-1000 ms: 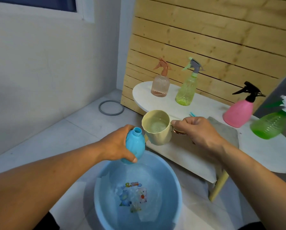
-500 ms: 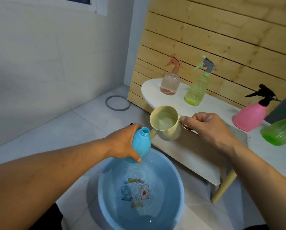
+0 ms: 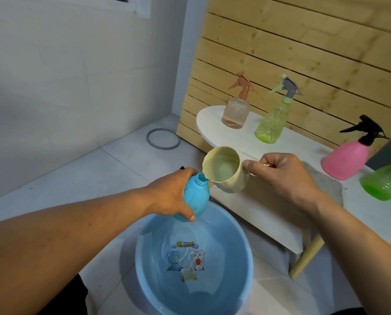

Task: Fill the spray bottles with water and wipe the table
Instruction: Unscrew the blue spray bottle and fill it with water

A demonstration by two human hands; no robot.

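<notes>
Change: closer now than a moment back, the cup point(image 3: 224, 170) has tipped until its lip meets the mouth of the blue bottle point(image 3: 195, 198); both were apart before.
Left grip: my left hand point(image 3: 167, 196) is wrapped round the blue bottle, thumb low on its belly, holding it tilted over the basin point(image 3: 246, 251).
Right grip: my right hand point(image 3: 283, 176) is curled round the cup's handle, knuckles up.
Where it is: blue bottle held in the air, cap off, neck leaning toward the cup, above the far rim of the basin.
Cup: some water sits in the bottom; I can't see a stream yet.
Worktop: white worktop point(image 3: 258, 208) just behind, carrying the peach sprayer point(image 3: 235, 112), yellow-green sprayer point(image 3: 272, 120), pink sprayer point(image 3: 346, 160) and green bottle point(image 3: 385, 183).
Risk: narrow neck, wide cup lip, so I reckon a quick tip would sheet water past the opening and down my fingers.
Risk two: a wet bottle could slip in that one-handed hold; the basin below should catch most spill.
</notes>
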